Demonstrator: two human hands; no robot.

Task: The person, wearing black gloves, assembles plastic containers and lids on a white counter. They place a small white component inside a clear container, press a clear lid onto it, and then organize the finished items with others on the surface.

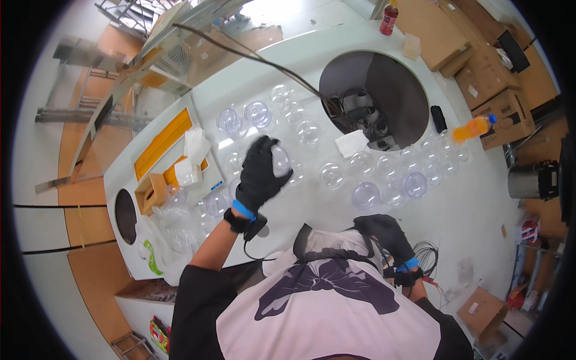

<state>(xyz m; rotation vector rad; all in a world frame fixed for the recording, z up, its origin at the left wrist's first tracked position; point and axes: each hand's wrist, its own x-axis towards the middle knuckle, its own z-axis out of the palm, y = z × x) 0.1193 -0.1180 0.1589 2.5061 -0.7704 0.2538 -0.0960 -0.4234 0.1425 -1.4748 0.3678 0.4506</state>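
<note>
My left hand [259, 175], in a black glove, is raised over the white table and grips a clear plastic dome [281, 161] at its right side. My right hand [387, 235], gloved the same way, hangs low at the table's near edge beside my apron; its fingers merge into a dark shape, and I cannot make out anything in them. More clear round plastic domes stand around: one [257, 113] beyond my left hand, another [331, 174] right of the middle, and a bluish one [366, 195] closest to my right hand.
A dark round opening [408, 78] with cables in it cuts the table [288, 66]. At left lie an orange-framed panel [162, 144], a wooden box [150, 192] and a plastic bag [153, 246]. An orange drink bottle [474, 129] and a red-drink bottle [389, 19] stand at right.
</note>
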